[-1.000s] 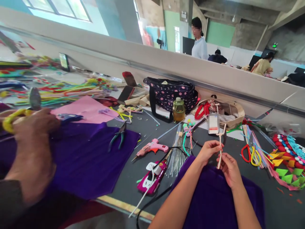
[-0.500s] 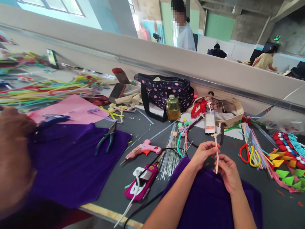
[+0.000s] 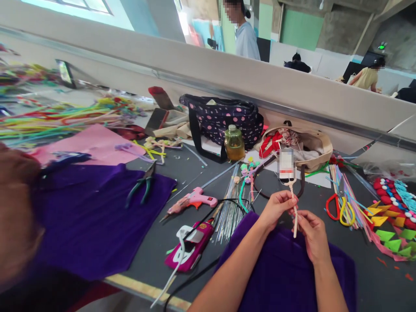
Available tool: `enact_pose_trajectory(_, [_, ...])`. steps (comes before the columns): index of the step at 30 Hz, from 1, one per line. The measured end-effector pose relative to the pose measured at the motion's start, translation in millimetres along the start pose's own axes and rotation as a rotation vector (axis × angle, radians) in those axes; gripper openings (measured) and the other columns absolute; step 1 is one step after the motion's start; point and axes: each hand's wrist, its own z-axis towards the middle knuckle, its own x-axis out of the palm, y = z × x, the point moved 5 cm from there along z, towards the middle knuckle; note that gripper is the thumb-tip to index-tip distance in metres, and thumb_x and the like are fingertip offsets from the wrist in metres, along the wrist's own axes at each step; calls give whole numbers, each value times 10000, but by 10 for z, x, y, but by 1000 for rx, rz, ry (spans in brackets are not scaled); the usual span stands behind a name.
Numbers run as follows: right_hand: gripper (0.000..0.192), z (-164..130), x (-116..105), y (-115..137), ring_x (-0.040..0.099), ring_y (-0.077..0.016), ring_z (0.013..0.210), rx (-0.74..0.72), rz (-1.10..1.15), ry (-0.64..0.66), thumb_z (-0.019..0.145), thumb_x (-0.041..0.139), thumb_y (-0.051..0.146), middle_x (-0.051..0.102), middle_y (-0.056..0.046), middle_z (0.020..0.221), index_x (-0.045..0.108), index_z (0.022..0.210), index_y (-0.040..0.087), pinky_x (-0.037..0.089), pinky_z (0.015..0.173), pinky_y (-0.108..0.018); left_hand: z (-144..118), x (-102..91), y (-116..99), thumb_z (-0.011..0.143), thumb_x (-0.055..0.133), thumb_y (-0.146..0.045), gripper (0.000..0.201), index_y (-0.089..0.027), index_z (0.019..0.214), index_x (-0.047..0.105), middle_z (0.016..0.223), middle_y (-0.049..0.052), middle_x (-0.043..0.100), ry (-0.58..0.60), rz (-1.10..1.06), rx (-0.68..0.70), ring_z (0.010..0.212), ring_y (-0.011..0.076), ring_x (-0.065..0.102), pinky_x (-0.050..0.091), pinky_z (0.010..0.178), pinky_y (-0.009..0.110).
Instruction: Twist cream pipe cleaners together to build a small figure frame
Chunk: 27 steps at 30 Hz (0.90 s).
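Note:
Both my hands hold a thin cream pipe-cleaner stem (image 3: 294, 216) upright over the dark table. My left hand (image 3: 276, 209) pinches it near its upper part. My right hand (image 3: 310, 232) grips its lower part from the right. A purple felt sheet (image 3: 286, 277) lies under my forearms. A pink glue gun (image 3: 194, 200) and a magenta box (image 3: 190, 250) with a white cord lie left of my left arm.
A co-worker's blurred hand (image 3: 14, 212) is at the far left over another purple cloth (image 3: 94, 221) with green pliers (image 3: 141, 184). A polka-dot bag (image 3: 224, 121), a bottle (image 3: 234, 143), a beige tote (image 3: 308, 149), scissors (image 3: 341, 210) and coloured felt triangles (image 3: 390, 234) stand behind.
The view has drifted so everything sits further left. My hands have kept their hold on the stem. The co-worker's hand has dropped lower and blurred.

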Motion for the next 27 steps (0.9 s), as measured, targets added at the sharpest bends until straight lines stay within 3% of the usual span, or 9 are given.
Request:
enact_pose_trajectory(6, [187, -9, 1, 13, 513, -113, 587, -1, -12, 34, 729, 708, 335, 585, 10, 693, 688, 852, 196, 504, 538, -237, -14, 21, -15, 670, 749, -391, 314, -120, 723, 600, 597, 2, 582, -14, 13, 20, 514, 77, 508, 397, 537, 208])
enact_pose_trajectory(15, [185, -7, -39, 6, 535, -98, 490, -43, -61, -68, 744, 705, 353, 588, 28, 622, 672, 819, 187, 460, 486, -214, -39, 49, -94, 626, 782, -363, 317, -120, 677, 586, 661, 2, 584, -49, 16, 55, 542, 67, 490, 379, 544, 201])
enact_pose_trajectory(27, [162, -38, 46, 37, 509, -83, 493, 17, 96, -37, 725, 728, 330, 563, 38, 604, 679, 777, 185, 480, 501, -217, -59, 57, -127, 616, 786, -327, 290, -124, 651, 581, 658, 1, 594, -97, -11, 77, 542, 66, 490, 382, 551, 207])
